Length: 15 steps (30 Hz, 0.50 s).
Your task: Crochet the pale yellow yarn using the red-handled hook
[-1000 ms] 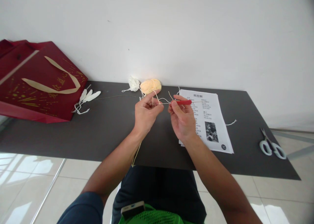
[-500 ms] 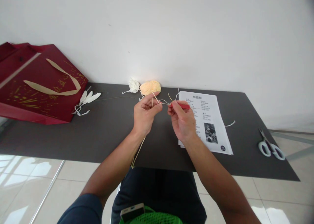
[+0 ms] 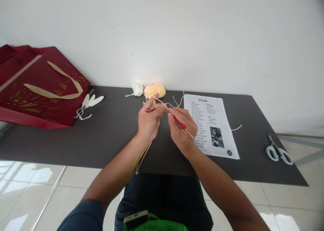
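My left hand (image 3: 149,122) is closed, thumb and fingers pinching cream yarn (image 3: 145,154). One strand loops over its raised index finger and another hangs past the wrist to the table's front edge. A small orange bit (image 3: 166,110) shows at its fingertips; I cannot make out what it is. In my right hand (image 3: 184,133) is a crochet hook (image 3: 180,122) with a red handle, held like a pen. The hook's tip meets the yarn at the left fingertips. Just beyond the hands lie a peach yarn ball (image 3: 155,90) and a smaller white yarn ball (image 3: 137,88).
Printed sheets (image 3: 222,106) lie right of my hands, with scissors (image 3: 277,151) farther right on the dark table (image 3: 101,139). A red gift bag (image 3: 37,89) stands left, beside white crocheted pieces (image 3: 92,101). A white wall (image 3: 177,38) closes off the back.
My right hand has turned and moved slightly left and down. The hook, roughly level before, now slants up-left to the left fingertips. The orange bit has come into view.
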### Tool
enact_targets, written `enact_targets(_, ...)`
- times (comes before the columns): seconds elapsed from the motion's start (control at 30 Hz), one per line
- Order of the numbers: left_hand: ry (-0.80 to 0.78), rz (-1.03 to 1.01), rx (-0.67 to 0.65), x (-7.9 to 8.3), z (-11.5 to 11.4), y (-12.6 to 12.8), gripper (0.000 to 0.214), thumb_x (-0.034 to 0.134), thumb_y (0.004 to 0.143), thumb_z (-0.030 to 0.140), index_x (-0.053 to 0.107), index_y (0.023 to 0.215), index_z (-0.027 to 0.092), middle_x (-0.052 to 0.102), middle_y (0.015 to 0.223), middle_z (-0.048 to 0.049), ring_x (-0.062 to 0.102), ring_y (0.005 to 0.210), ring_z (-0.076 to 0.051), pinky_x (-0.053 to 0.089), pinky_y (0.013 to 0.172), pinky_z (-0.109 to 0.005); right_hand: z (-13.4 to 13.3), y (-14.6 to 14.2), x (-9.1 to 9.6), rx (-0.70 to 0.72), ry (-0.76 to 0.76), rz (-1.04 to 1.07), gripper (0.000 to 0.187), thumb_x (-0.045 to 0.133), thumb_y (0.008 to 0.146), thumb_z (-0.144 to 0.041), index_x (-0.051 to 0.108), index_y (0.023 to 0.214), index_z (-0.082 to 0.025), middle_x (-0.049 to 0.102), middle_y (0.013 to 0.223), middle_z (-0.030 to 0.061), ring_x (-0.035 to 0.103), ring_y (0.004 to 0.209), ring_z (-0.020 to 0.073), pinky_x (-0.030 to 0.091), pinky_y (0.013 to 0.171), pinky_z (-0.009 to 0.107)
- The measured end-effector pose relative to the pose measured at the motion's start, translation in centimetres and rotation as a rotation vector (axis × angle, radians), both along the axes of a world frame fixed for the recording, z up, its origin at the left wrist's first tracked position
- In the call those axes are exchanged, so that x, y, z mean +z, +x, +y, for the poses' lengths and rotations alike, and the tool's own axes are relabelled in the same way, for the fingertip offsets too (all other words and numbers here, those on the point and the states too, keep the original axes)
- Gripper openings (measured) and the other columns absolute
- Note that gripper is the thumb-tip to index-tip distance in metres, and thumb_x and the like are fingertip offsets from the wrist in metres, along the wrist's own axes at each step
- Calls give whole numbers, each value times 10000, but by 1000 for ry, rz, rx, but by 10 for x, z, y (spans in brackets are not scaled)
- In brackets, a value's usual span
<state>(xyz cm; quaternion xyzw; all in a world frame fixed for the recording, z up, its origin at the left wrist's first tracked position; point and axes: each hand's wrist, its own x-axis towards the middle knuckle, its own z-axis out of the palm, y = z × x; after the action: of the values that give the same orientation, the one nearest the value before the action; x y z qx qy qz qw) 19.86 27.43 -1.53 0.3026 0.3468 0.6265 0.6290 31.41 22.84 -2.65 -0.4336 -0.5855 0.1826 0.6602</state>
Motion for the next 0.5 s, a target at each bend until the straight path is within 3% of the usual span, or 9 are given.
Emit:
enact_targets(0.13, -76, -94, -90, 1, 4, -3, 443, 907, 673, 190, 776, 1095, 221, 762, 805, -6, 564, 628, -51, 351, 530, -187, 0, 4, -8, 17, 72, -129, 412, 715, 928, -179, 755, 1256, -425, 806, 1167, 25, 733, 1041, 244, 579, 985, 484)
enact_targets(0.27, -114, -104, -130, 2, 4, -4, 428, 908, 668, 204, 777, 1076, 206, 766, 835, -18, 576, 639, -62, 375, 537, -207, 2, 6, -12, 16, 48, -175, 354, 711, 934, -215, 773, 1215, -421, 811, 1176, 25, 740, 1037, 250, 587, 985, 506)
enact_targets(0.5, 55, -21, -29, 1, 1, -3, 553, 902, 720, 224, 723, 1242, 252, 700, 732, 53, 537, 587, -48, 376, 553, -228, -1, 2, 1, -30, -40, -30, 264, 722, 934, -252, 806, 1149, -380, 805, 1112, 32, 737, 998, 231, 617, 972, 450)
